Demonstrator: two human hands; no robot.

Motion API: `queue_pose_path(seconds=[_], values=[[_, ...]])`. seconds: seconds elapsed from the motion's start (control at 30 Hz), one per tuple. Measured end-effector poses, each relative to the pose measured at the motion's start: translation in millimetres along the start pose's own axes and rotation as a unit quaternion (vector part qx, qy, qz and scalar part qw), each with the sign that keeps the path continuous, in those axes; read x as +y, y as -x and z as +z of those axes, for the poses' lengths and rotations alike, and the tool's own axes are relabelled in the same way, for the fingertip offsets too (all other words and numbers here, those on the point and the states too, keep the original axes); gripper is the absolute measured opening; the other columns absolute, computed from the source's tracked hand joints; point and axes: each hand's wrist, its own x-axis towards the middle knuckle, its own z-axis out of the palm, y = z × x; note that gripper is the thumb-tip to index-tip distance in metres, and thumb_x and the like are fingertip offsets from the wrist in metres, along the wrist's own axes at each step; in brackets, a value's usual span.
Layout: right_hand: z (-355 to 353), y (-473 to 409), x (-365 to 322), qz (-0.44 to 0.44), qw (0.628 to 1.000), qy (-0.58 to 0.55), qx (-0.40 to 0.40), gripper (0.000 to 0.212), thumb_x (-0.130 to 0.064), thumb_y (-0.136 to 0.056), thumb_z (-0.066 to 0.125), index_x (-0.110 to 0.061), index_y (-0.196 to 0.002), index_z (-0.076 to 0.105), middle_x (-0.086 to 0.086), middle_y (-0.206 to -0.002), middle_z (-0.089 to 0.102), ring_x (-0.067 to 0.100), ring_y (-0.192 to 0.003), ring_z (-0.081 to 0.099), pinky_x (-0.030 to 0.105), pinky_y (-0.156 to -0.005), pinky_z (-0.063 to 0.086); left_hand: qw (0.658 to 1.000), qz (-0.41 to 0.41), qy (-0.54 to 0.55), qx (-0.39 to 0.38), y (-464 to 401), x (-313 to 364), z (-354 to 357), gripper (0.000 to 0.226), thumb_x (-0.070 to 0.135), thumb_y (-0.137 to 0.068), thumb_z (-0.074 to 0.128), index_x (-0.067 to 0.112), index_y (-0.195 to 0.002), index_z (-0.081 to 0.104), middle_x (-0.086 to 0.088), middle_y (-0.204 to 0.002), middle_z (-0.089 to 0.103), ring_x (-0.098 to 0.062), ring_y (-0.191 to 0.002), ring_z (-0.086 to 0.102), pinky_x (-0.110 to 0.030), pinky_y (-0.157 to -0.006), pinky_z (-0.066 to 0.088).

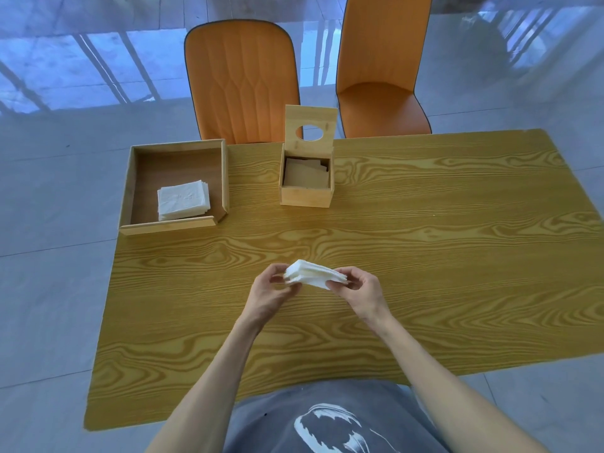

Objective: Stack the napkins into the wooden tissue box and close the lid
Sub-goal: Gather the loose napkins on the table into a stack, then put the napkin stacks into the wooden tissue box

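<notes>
Just now a small stack of white napkins point(312, 274) is held clear of the table point(425, 256), pinched at its two ends: the left hand point(273, 291) has curled fingers closed around the stack's left edge, and the right hand point(358, 287) grips the right edge between thumb and fingertips. The stack's long axis runs left to right between the hands, its sheets slightly fanned and soft at the edges.

The wooden tissue box point(306, 181) stands straight ahead of the napkins, well apart from them toward the far side of the table and only slightly off to neither hand, so either could carry the stack forward; the right hand looks marginally nearer. Its lid point(310, 127), a flat pale board with a round hole, stands upright at the box's back edge, leaving the square mouth open. Inside, brownish flat pieces show, though what they are cannot be told.

Left of the box sits a shallow wooden tray point(130, 178), holding a second stack of napkins point(183, 200) in its near corner. Beyond the box stand two orange chairs point(243, 80) with smooth padded backs. The table's surface is glossy yellow wood grain.
</notes>
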Motion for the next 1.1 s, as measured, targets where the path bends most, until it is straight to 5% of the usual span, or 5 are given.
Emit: queue_pose_path(seconds=[0.13,0.3,0.5,1.1], values=[[-7.0,-1.2,10.3,-0.047,0.991,0.121,-0.009,0.021,-0.02,-0.075,0.085,-0.026,-0.094,0.076,-0.003,-0.087,0.077,0.012,-0.074,0.068,0.032,-0.075,0.059,0.979,0.063,-0.193,0.029,-1.1,-9.9,-7.3,0.032,0.026,-0.072,0.082,0.03,-0.101,0.069,0.012,-0.108,0.064,-0.012,-0.091,0.057,-0.032,-0.081,0.048],[-6.6,5.6,16.2,-0.066,0.981,0.181,-0.018,0.03,-0.02,-0.078,0.083,-0.028,-0.104,0.073,-0.012,-0.096,0.074,0.002,-0.073,0.07,0.016,-0.075,0.054,0.947,0.099,-0.304,0.01,2.5,-13.1,-4.9,0.044,0.031,-0.075,0.081,0.032,-0.115,0.065,0.017,-0.112,0.059,-0.007,-0.086,0.053,-0.026,-0.069,0.042],[-6.5,8.1,14.9,-0.065,0.982,0.176,-0.003,0.02,-0.018,-0.08,0.081,-0.025,-0.098,0.074,-0.014,-0.088,0.074,0.002,-0.078,0.072,0.025,-0.076,0.058,0.958,0.115,-0.264,-0.008,3.6,-6.9,-2.5,0.027,0.024,-0.076,0.081,0.029,-0.101,0.07,0.012,-0.099,0.068,-0.004,-0.074,0.06,-0.033,-0.074,0.052],[-11.1,-9.5,4.6,-0.042,0.989,0.141,0.001,0.02,-0.024,-0.083,0.078,-0.032,-0.099,0.07,-0.01,-0.091,0.075,0.007,-0.08,0.072,0.039,-0.076,0.061,0.976,0.086,-0.202,0.011,-17.3,10.4,-5.7,0.022,0.029,-0.081,0.077,0.025,-0.102,0.073,0.012,-0.096,0.075,-0.002,-0.094,0.068,-0.031,-0.087,0.054]])
